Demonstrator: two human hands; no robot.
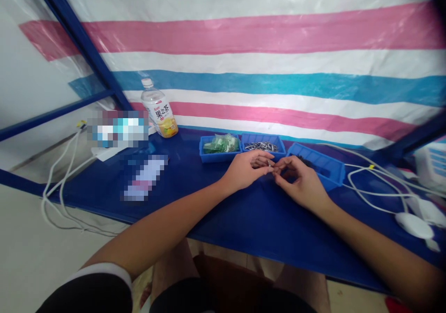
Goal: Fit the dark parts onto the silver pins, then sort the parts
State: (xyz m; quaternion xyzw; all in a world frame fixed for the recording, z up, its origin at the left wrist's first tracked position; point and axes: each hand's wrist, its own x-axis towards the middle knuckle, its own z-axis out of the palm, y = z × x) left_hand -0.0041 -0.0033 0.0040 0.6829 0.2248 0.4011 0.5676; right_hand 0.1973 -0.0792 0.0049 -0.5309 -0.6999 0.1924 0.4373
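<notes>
Bottle [162,115] before striped sheeting [261,34]

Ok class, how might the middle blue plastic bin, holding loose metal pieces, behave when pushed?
The middle blue plastic bin would probably slide rather than roll, since it is straight-sided and low. The metal pieces heaped inside likely make it fairly heavy for its size. Those pieces look loose, so they might shift or rattle.

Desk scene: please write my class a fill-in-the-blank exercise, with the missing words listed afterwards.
The bin holding green packets is coloured ____.
The bottle has a cap coloured ____.
Counting from the left, the heaped metal pieces lie in bin number ____.
The hand nearer the bottle is the person's ____ hand.
Missing words: blue; white; two; left.
</notes>
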